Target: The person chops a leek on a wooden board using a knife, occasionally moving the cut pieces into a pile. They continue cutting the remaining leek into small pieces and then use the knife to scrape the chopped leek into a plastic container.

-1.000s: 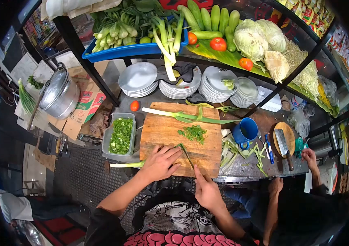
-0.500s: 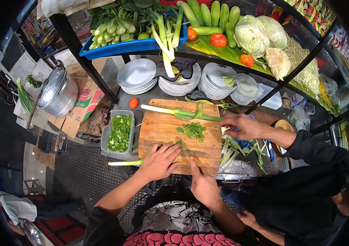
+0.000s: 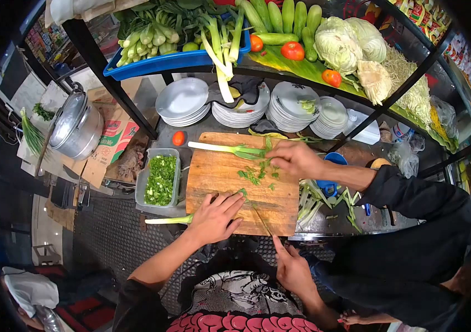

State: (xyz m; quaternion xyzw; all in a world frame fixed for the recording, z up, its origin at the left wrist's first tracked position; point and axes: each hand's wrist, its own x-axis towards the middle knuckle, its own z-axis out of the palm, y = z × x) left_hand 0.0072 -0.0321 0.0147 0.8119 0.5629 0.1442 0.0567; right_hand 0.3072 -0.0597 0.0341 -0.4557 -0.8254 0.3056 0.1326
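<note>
My left hand (image 3: 216, 218) presses a leek onto the wooden cutting board (image 3: 202, 171), fingers together over it. The leek's white end (image 3: 166, 220) sticks out past the board's left edge, and a bit of green shows at my fingertips. My right hand (image 3: 295, 274) is wrapped round the handle of a knife (image 3: 262, 219), whose blade lies over the board's front part, pointing toward my left fingertips. Chopped greens (image 3: 253, 176) lie mid-board. Behind them is a second leek (image 3: 219, 147), with another person's hand (image 3: 296, 159) at its green end.
Left of the board stands a plastic container (image 3: 160, 182) of chopped greens, with a tomato (image 3: 178, 138) behind. Plate stacks (image 3: 185, 102) line the back under a vegetable shelf. Right are a blue cup (image 3: 335, 166) and leek trimmings (image 3: 311, 205). A person's dark sleeve (image 3: 418, 205) reaches in.
My right hand has drawn the knife back, down and right, away from my left fingers. The other person's hand has moved left over the board. My left hand stays put.
</note>
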